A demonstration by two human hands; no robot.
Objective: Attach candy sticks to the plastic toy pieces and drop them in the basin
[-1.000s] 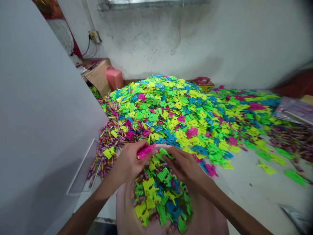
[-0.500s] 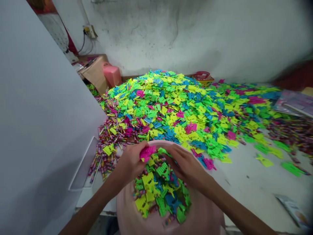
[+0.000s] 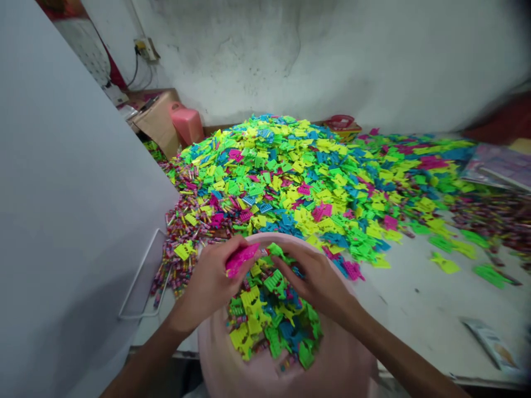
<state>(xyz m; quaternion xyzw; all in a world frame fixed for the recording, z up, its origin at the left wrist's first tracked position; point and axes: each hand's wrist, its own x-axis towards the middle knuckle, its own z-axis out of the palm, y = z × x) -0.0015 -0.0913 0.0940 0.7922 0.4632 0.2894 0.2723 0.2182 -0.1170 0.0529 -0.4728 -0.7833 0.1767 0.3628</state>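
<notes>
My left hand [image 3: 213, 279] is closed on a bright pink flat plastic piece [image 3: 241, 260], above a pale pink tub [image 3: 232, 367]. My right hand [image 3: 317, 276] is curled over the tub's far right side, its fingers closed on a green plastic piece [image 3: 276, 252]. Between the two hands a small wrapped stick [image 3: 264, 252] shows its end; which hand has hold of it is unclear. Inside the tub lie yellow, green and blue plastic pieces [image 3: 253, 304] mixed with a few small printed sticks [image 3: 286, 363].
A large heap of coloured plastic pieces [image 3: 290, 171] covers the table [image 3: 415, 320] behind the tub. Small printed sticks [image 3: 178, 271] lie left of it, near a white panel [image 3: 83, 221] and wire frame [image 3: 139, 282]. A red jug [image 3: 186, 122] stands by the wall.
My left hand has shifted slightly left and turned the pink piece. The small stick now shows between my hands. The view has shifted a little.
</notes>
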